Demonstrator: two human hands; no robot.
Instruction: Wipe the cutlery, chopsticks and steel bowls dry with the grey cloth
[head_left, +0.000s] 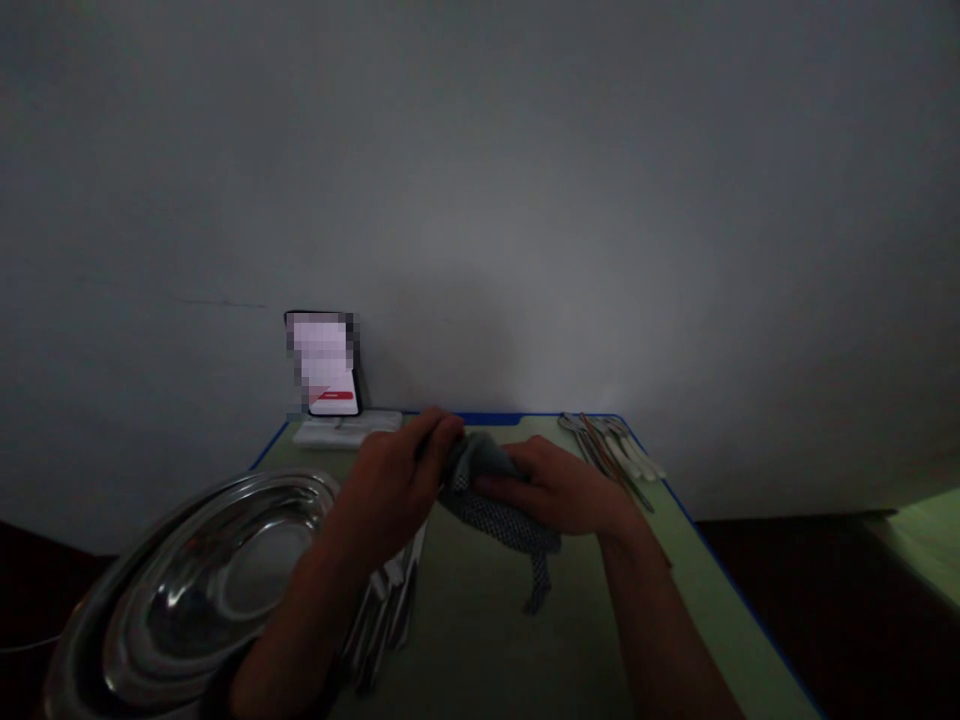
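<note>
In the head view my right hand (pixel 551 485) is closed on a dark checked cloth (pixel 499 515), which is bunched between the fingers with one corner hanging down. My left hand (pixel 397 485) is closed right beside it, fingertips against the cloth's upper left end. Whatever the left fingers grip is hidden by the hand and the folds. Beneath my left wrist lies a bundle of cutlery (pixel 382 615) with metal and white parts, partly covered by the forearm. Beyond my right hand, spoons and other slim utensils (pixel 607 445) lie side by side at the table's far right corner.
Nested metal basins (pixel 202 580) stand at the left of the pale green, blue-edged table (pixel 480 640). A phone (pixel 330 365) with a lit screen leans on the wall (pixel 480 200) at the back left, behind a folded white item (pixel 349 428).
</note>
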